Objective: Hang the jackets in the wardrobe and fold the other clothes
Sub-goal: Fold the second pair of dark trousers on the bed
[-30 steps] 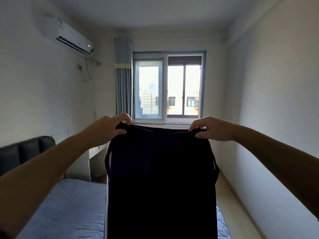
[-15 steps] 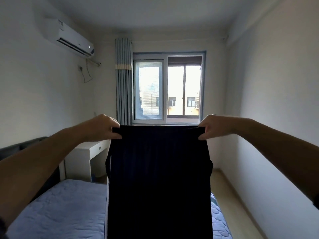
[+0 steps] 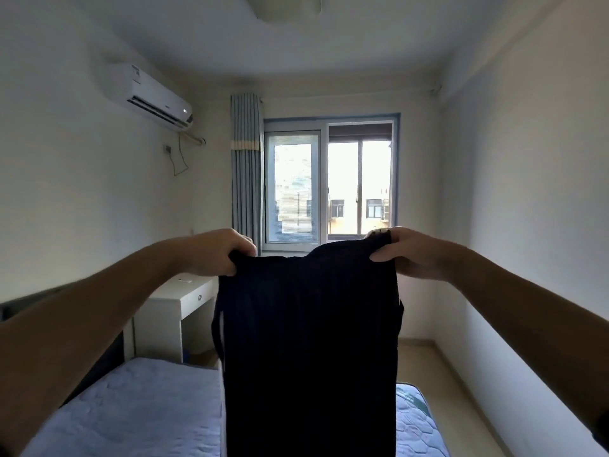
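**Dark garment held up by its top edge, both hands gripping**

Nearest: two bare forearms reach in from the lower corners of the head view. Below and between them lies a bed [image 3: 131, 407] with a pale blue quilted mattress, and a dark headboard [image 3: 19, 305] stands along the left wall.

Task item: a dark garment [image 3: 309, 341], navy or black, hangs in the air over the bed, between the arms. It drops straight down and runs out of the bottom of the view. A thin pale strip shows on its left edge. Cannot tell what kind of garment it is.

Left hand [image 3: 216, 253]: fingers curled over the top left corner of the garment, grasping it.

Right hand [image 3: 407, 253]: grasping the top right corner. The thumb presses on the front of the cloth, and a bunch of fabric stands up above the hand. The top edge dips between the two hands and sits higher on the right.

Behind, left: a white desk [image 3: 178, 301] stands against the wall just beyond the head of the bed. Right: a strip of light floor [image 3: 425, 367] runs beside the bed.

Far wall: a window [image 3: 329, 183] shows buildings outside, bright. A grey-blue curtain [image 3: 245, 173] is drawn to its left side.

High on the left wall: a white air conditioner [image 3: 150, 97], with a cable hanging below it. On the ceiling, a lamp [image 3: 283, 4] is cut by the top edge.
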`<state>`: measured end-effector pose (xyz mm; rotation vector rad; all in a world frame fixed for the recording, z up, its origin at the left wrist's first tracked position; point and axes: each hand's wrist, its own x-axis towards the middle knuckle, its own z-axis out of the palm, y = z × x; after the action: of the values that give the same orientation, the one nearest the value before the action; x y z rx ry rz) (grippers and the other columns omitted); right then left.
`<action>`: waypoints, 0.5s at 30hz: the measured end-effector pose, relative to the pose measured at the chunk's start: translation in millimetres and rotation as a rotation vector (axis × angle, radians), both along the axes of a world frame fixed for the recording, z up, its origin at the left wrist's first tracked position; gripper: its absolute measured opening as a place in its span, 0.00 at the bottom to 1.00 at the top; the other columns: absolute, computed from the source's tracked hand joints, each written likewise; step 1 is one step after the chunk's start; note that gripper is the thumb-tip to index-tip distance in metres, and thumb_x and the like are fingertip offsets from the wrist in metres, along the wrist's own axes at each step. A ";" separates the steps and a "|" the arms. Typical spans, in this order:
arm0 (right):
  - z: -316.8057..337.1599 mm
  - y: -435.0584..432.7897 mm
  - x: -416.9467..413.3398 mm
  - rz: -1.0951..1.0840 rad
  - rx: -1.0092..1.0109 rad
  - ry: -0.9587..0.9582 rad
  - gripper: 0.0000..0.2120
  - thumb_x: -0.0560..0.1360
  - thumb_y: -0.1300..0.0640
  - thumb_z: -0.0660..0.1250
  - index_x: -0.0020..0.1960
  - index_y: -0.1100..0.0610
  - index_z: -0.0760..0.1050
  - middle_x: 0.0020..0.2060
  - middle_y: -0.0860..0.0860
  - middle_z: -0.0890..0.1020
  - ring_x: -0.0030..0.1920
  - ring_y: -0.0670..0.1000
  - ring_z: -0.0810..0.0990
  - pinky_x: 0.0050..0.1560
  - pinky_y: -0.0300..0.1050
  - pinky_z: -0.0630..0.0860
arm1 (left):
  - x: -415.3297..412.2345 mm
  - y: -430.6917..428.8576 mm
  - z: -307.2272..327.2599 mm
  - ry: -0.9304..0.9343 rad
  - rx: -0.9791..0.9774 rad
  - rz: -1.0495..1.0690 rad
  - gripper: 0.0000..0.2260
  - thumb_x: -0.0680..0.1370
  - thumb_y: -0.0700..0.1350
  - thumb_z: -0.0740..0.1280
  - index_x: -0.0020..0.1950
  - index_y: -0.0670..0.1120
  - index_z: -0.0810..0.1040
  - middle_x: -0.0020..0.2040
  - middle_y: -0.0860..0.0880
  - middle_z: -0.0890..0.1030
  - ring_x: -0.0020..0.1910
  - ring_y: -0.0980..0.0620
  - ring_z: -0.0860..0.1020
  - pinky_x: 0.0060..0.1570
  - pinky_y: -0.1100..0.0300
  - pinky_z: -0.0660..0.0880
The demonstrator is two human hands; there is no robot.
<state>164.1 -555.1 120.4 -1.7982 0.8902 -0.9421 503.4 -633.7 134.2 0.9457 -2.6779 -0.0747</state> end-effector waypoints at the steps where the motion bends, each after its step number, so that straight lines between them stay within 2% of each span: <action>1: 0.7 2.3 6.3 0.090 0.041 -0.048 0.16 0.74 0.72 0.60 0.42 0.57 0.82 0.39 0.52 0.83 0.43 0.51 0.84 0.44 0.39 0.79 | -4.5 2.9 -0.5 0.033 -0.023 -0.035 0.21 0.69 0.28 0.66 0.30 0.55 0.72 0.38 0.47 0.76 0.34 0.61 0.72 0.42 0.62 0.69; 4: 2.7 7.3 23.2 0.209 0.055 -0.029 0.14 0.76 0.72 0.58 0.46 0.59 0.79 0.41 0.52 0.83 0.46 0.51 0.83 0.46 0.40 0.79 | -16.2 9.1 -1.9 0.156 -0.086 -0.154 0.22 0.71 0.30 0.70 0.30 0.57 0.71 0.43 0.50 0.79 0.41 0.60 0.75 0.45 0.70 0.70; 7: 1.9 11.5 39.9 0.307 0.021 0.054 0.13 0.77 0.69 0.57 0.51 0.58 0.78 0.46 0.50 0.83 0.50 0.50 0.82 0.50 0.40 0.79 | -28.6 11.6 -5.3 0.176 -0.287 -0.171 0.23 0.70 0.33 0.72 0.31 0.60 0.71 0.48 0.54 0.78 0.49 0.61 0.73 0.50 0.75 0.66; 9: 0.0 13.4 49.2 0.516 0.103 0.030 0.11 0.77 0.66 0.61 0.54 0.58 0.78 0.49 0.52 0.82 0.53 0.51 0.81 0.53 0.42 0.78 | -32.4 11.8 -9.1 0.176 -0.409 -0.158 0.22 0.70 0.34 0.73 0.29 0.60 0.71 0.48 0.57 0.78 0.52 0.59 0.72 0.52 0.70 0.64; 11: -3.3 11.5 55.2 0.684 0.181 0.027 0.10 0.78 0.65 0.62 0.58 0.61 0.76 0.52 0.54 0.82 0.54 0.52 0.81 0.55 0.43 0.78 | -32.6 12.5 -11.3 0.197 -0.470 -0.142 0.20 0.70 0.36 0.73 0.31 0.60 0.72 0.49 0.58 0.78 0.52 0.58 0.71 0.53 0.61 0.67; 13: -5.0 8.6 55.0 0.603 0.181 0.067 0.10 0.78 0.66 0.61 0.58 0.61 0.75 0.51 0.54 0.82 0.54 0.52 0.80 0.55 0.43 0.78 | -33.9 14.0 -12.8 0.229 -0.429 -0.153 0.22 0.68 0.33 0.73 0.31 0.60 0.73 0.49 0.57 0.77 0.50 0.58 0.74 0.51 0.58 0.73; 15: -8.3 2.5 50.1 0.338 0.062 0.100 0.07 0.78 0.65 0.62 0.55 0.61 0.75 0.48 0.51 0.82 0.52 0.51 0.80 0.53 0.41 0.78 | -36.8 18.6 -14.3 0.301 -0.347 -0.194 0.23 0.65 0.29 0.73 0.28 0.58 0.75 0.48 0.56 0.76 0.47 0.55 0.76 0.46 0.56 0.77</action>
<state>214.2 -552.6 112.1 -1.8801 0.6400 -0.6070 466.6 -615.1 119.9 0.5206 -2.3892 0.1857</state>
